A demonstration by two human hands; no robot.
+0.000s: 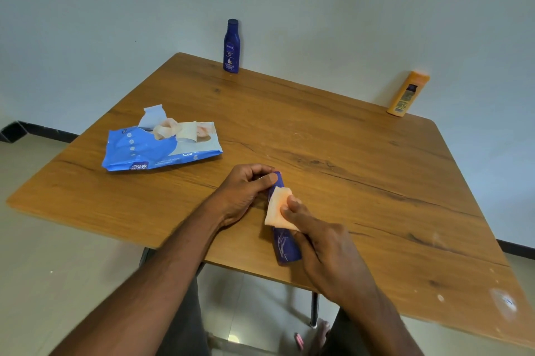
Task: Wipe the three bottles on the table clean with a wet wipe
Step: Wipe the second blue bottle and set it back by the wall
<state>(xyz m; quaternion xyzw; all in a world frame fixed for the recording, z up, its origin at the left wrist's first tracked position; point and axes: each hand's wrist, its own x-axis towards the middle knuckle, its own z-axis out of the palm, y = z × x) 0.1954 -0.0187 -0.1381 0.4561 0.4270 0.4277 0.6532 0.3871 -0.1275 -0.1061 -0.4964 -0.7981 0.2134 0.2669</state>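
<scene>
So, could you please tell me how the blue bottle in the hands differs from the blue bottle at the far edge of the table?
The held blue bottle lies tilted low over the table, while the far blue bottle stands upright. The left hand grips the held one's top and the right hand presses a wet wipe on it; the far one is untouched. The far one's front label shows; the held one's is partly covered. Both are dark blue.
</scene>
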